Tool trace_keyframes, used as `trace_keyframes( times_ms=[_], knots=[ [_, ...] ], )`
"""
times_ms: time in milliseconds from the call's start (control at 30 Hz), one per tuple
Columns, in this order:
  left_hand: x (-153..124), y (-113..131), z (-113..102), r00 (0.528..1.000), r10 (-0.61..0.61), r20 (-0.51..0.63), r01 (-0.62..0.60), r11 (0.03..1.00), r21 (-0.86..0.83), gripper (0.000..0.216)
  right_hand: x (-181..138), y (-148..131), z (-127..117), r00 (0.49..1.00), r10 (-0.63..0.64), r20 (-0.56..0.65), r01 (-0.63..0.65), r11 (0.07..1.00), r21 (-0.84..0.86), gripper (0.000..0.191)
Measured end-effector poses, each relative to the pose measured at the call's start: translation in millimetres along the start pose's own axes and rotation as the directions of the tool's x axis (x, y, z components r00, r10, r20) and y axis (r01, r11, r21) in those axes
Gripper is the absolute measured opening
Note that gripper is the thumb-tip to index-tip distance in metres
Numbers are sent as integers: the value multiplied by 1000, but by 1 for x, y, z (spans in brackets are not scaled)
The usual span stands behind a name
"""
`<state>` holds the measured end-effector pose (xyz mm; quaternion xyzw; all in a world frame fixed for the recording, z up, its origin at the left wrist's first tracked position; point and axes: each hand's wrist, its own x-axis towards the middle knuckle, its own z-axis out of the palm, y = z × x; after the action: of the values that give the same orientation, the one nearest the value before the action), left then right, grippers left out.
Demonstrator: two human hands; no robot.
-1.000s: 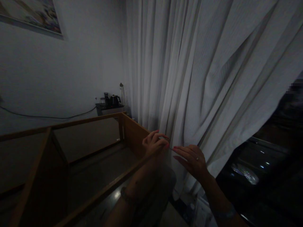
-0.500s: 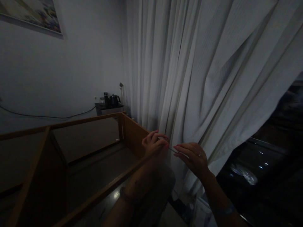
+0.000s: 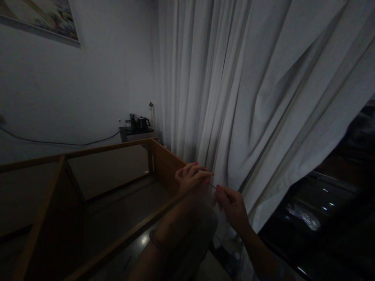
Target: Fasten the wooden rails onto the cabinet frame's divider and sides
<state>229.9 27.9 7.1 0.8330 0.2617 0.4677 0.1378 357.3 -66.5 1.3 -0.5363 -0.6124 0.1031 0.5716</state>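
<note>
Head view: your left hand [image 3: 190, 178] sits near the middle of the frame, low, at the far right corner of the wooden frame [image 3: 164, 166]. Its fingers are curled and its grip is pinched on the end of a thin rod [image 3: 211, 184], against the curtain [image 3: 249, 97].

The rod is slim, short and pale, with a faint metallic glint; the dim light hides any finer detail, and only a small stretch shows between your hands. It runs from the left fingertips down toward 4 o'clock, into your right hand [image 3: 231, 203].

Your right hand lies just beside the left, at its 4 o'clock. Its grip is closed, thumb and forefinger pinching the rod's lower end. Red nails show on both hands.

The curtain is white, hanging in deep folds, and fills the frame from 12 to 3 o'clock. At 10 o'clock from your hands, well apart from them, a kettle [image 3: 142, 123] stands on a small dark surface [image 3: 134, 134] by the wall. A picture [image 3: 43, 17] hangs at 11 o'clock.
</note>
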Motion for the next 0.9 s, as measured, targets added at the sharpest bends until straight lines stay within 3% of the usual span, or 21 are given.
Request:
trace_keyframes(
  times_ms=[133,400,500,633,733,833,900],
  knots=[
    [-1,0,-3,1000,-9,23,8,1000,13,26,-3,2,4,997,78,-17,-76,992,102,50],
    [3,-7,1,998,-43,49,44,999,-14,17,0,-1,7,990,137,37,-141,966,217,50],
    [3,-7,2,998,-53,44,54,998,-18,19,1,1,5,997,74,34,-78,985,155,48],
    [3,-5,2,998,-58,33,58,998,-9,19,3,9,-8,990,-140,-5,139,988,-74,31],
    [4,-4,2,997,-60,46,60,998,-3,15,7,18,-23,913,-407,16,396,875,-278,30],
    [5,-4,3,997,-62,37,62,998,-3,11,12,25,-34,750,-642,159,636,633,-441,30],
    [5,-3,3,997,-61,36,61,998,-5,11,15,26,-38,677,-705,214,696,516,-499,29]
  ],
)
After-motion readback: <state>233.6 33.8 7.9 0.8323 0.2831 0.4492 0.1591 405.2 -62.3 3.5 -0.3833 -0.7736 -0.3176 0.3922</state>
